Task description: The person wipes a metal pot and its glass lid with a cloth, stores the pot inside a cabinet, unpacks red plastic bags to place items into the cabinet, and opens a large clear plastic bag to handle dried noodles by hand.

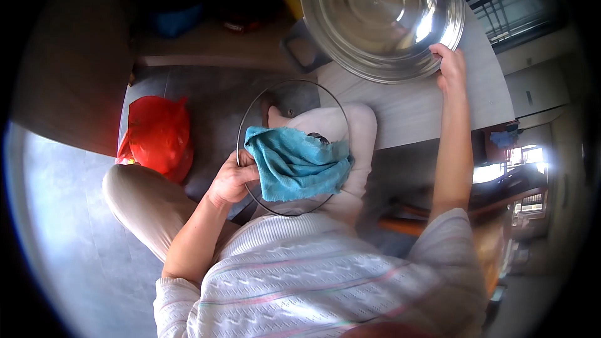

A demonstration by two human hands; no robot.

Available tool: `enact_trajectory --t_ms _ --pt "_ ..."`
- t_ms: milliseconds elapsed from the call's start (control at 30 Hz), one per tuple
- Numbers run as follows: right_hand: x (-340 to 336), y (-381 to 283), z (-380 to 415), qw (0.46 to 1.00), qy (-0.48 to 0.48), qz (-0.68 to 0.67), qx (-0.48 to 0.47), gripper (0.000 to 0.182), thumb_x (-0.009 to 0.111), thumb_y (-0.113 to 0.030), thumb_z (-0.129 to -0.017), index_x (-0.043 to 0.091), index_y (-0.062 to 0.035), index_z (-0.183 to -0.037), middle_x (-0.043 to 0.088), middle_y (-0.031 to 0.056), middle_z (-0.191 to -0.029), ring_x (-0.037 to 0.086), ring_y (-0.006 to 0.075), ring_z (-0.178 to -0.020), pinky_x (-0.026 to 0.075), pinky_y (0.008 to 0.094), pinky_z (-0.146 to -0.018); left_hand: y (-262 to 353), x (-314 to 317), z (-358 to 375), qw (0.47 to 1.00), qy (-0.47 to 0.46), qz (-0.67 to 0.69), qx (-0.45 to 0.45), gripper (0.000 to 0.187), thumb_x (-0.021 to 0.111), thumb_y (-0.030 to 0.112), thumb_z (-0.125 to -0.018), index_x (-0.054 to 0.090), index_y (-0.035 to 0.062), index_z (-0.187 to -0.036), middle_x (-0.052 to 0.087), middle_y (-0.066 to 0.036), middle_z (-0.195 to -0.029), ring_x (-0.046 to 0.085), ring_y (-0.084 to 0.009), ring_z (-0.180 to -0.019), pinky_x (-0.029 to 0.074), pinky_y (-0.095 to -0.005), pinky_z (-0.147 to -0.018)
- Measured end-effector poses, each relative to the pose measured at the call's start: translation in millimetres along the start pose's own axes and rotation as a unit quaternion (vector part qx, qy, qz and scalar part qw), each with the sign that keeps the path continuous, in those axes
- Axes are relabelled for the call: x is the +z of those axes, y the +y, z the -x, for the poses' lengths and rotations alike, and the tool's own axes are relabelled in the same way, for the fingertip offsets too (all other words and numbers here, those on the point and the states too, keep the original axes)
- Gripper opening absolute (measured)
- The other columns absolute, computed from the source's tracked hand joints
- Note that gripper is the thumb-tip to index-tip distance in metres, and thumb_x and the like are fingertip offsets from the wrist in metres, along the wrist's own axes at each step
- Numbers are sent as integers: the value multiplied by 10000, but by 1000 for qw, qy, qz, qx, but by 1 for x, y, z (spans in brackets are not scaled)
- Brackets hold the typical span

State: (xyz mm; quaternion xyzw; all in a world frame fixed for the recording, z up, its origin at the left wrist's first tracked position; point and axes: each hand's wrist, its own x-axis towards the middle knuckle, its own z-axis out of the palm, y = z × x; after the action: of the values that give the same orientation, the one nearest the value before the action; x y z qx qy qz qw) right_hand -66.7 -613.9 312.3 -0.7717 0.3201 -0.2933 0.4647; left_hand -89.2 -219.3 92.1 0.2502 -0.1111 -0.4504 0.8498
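A round see-through glass lid with a thin metal rim is over my lap, its rim gripped at the left edge by my left hand. A crumpled turquoise cloth lies across the lid, its near-left corner by my left thumb. Part of a dark knob shows just past the cloth's far edge. At the upper right, a wide stainless steel pot with dark side handles rests on a pale wood-grain surface. The fingers of my right hand are closed on the pot's near-right rim.
A red plastic bag stands on the grey tiled floor to the left. Beyond it is an open cabinet shelf with a blue item inside. My bent legs are under the lid. Dark wooden furniture stands at the right.
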Motion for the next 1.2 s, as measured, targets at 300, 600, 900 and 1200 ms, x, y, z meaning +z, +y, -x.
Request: enact_trajectory --t_ms 300,600,900,1200 --pt "-13 -6 24 1000 -29 3 3 69 635 -58 -681 577 -45 -717 529 28 -670 502 145 -570 357 309 -486 -3 -1 0 1000 -8 2 -15 236 617 -14 -761 623 -39 -996 663 -102 -938 637 -183 -871 489 -298 -821" --pt "-7 6 55 985 -99 -113 78 92 662 -32 -681 585 -28 -731 561 32 -663 534 132 -578 426 283 -508 -18 -22 -4 1000 -14 -16 -20 203 618 7 -773 620 -48 -968 662 -88 -901 634 -161 -802 498 -290 -760" --pt "14 20 74 955 -131 -239 115 165 580 -97 -789 588 4 -919 623 73 -760 611 177 -628 507 339 -528 -22 -29 -4 999 -4 10 -45 230 613 12 -785 598 -43 -1008 651 -86 -921 638 -179 -818 519 -302 -751" --pt "29 -7 89 928 -181 -297 134 261 496 -148 -844 521 -6 -1061 617 155 -950 621 279 -771 520 421 -557 -21 -29 -4 999 -5 0 -50 201 600 27 -794 597 -10 -992 631 -46 -875 601 -123 -749 475 -253 -663"
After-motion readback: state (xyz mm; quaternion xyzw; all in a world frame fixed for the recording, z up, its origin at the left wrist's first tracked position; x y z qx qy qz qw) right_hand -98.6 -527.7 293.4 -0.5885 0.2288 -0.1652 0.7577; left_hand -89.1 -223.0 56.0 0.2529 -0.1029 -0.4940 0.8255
